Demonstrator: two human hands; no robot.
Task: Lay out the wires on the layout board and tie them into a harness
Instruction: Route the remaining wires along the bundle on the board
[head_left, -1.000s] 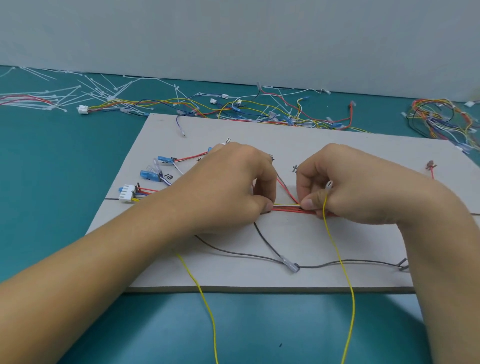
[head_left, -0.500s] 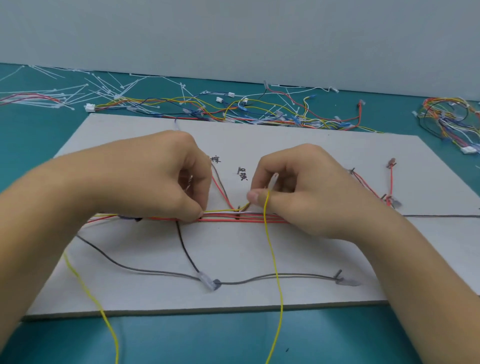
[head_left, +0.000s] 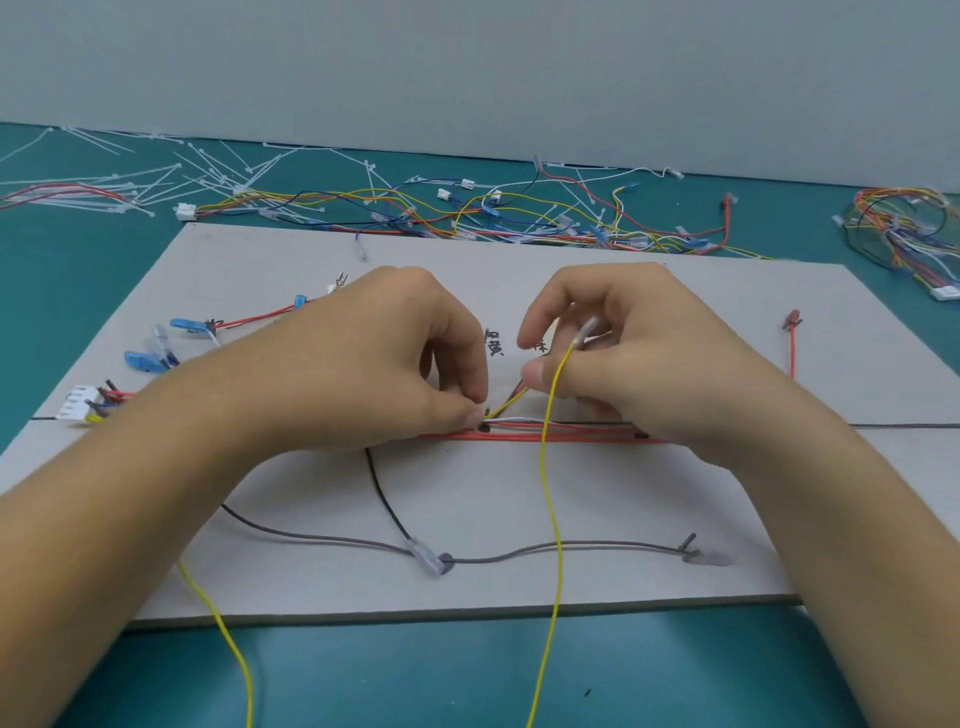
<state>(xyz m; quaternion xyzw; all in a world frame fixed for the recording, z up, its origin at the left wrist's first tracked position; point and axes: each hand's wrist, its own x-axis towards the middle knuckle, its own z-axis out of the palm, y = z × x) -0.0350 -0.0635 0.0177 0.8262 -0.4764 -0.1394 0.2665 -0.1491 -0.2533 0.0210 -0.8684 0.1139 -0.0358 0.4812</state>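
Trainee: Hands first, please. What had each got hold of?

Lead: The left hand (head_left: 374, 364) was curled, its thumb and forefinger pinching the wire run (head_left: 545, 435), mostly red, at a small dark peg (head_left: 484, 427). The right hand (head_left: 649, 364) pinched the yellow wire (head_left: 551, 499) just below its clear-sleeved terminal (head_left: 587, 330). Its other fingers were curled and its heel rested on the same run.

Trainee: Why hold it that way?

Lead: My reading is that the left hand anchored the run at the branch point so nothing slid. The right hand steered the yellow end up toward the handwritten marks (head_left: 496, 345) on the layout board (head_left: 311, 587). The slack hung off the board's front edge over the bench (head_left: 415, 670), clear of the work.

Trainee: And the counts?

Lead: Two hands, both gripping. Two yellow strands crossed the front edge, the second at the left (head_left: 228, 634). Whether they were one wire I couldn't tell. Grey wires (head_left: 571, 544) lay across the near half, carrying two clear sleeves. At the left end sat three blue connectors (head_left: 187, 325) and one white plug (head_left: 78, 402). One lone red lead (head_left: 792, 348) lay at the right. The strands in the run lay too tight to count. Behind the board lay loose wires (head_left: 519, 213) and cable ties (head_left: 156, 176), too many to count.
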